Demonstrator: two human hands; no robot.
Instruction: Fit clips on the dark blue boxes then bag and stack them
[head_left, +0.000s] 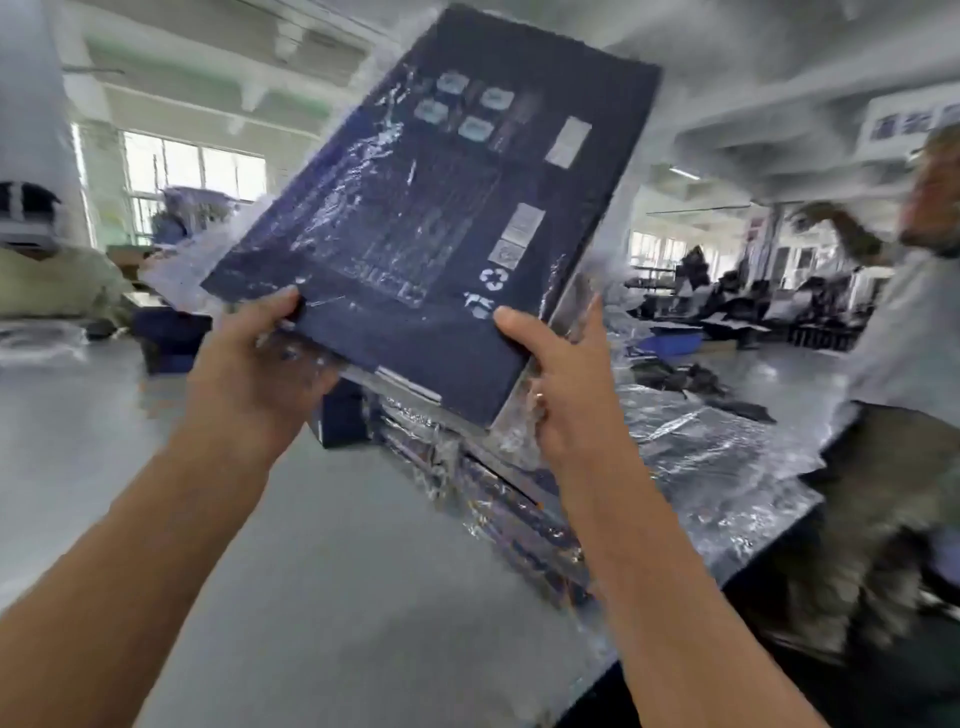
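I hold a flat dark blue box (441, 208) up in front of me, tilted, its printed side with white labels and a recycling mark facing me. A clear plastic bag (358, 156) wraps over its upper part and trails off its left edge. My left hand (260, 358) grips the box's lower left corner, thumb on the face. My right hand (561, 379) grips the lower right edge together with crinkled bag film. Below the box, a stack of bagged dark blue boxes (498, 483) lies on the grey table (337, 571).
A small dark blue box (340, 415) stands behind the stack, another (171, 332) farther left. Loose clear bags (717, 457) spread over the table's right side. A person in a light shirt (904, 332) stands at the right edge. Other workbenches fill the background.
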